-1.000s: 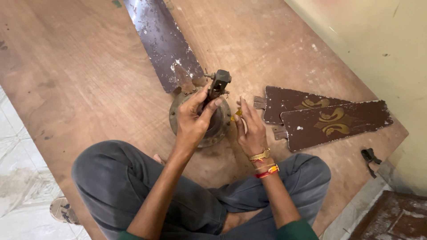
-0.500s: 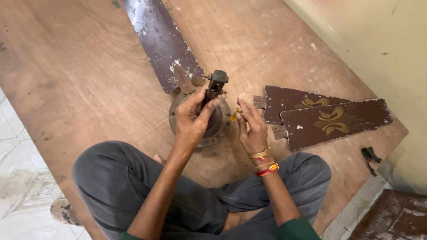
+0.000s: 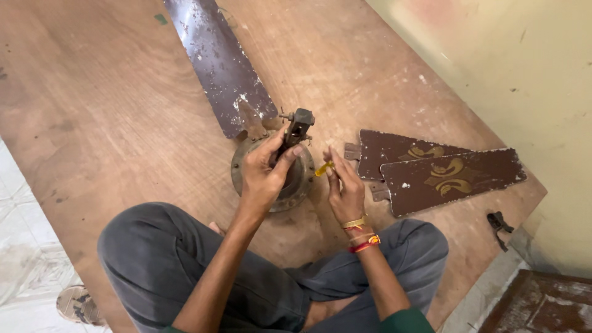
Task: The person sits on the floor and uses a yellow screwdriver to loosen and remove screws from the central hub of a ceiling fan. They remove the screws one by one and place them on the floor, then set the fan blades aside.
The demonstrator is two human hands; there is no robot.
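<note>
your left hand [image 3: 262, 176] is wrapped around the dark, rusty metal stem [image 3: 296, 128] that rises from the round fan motor [image 3: 272, 172], fingers closed on it and thumb pressed to its side, so the motor housing is mostly hidden beneath your palm. your right hand [image 3: 345, 188] sits just right of the motor, pinching a small yellow-handled tool [image 3: 324, 168] between fingers and thumb, its tip aimed toward the motor's rim. the motor is a squat, dull grey-brown disc resting on the worn wooden desk [image 3: 98, 105], right in front of your crossed legs in grey trousers [image 3: 154, 259]. one long blade [image 3: 219, 61], dark brown with flaking paint and pale scratches, is joined to the motor's far side and stretches away toward the far left. to the right lie two loose blades [image 3: 431, 169], flat and tapered, brown with gold scroll ornament, one overlapping the other, their metal brackets pointing at your right hand. a small black clip-like object [image 3: 498, 225] lies near the desk's right edge. a pale, stained wall [image 3: 524, 74] runs along the right. bangles and red thread circle your right wrist [image 3: 361, 234]. a sandal [image 3: 77, 305] rests on the tiled floor at the near left.
</note>
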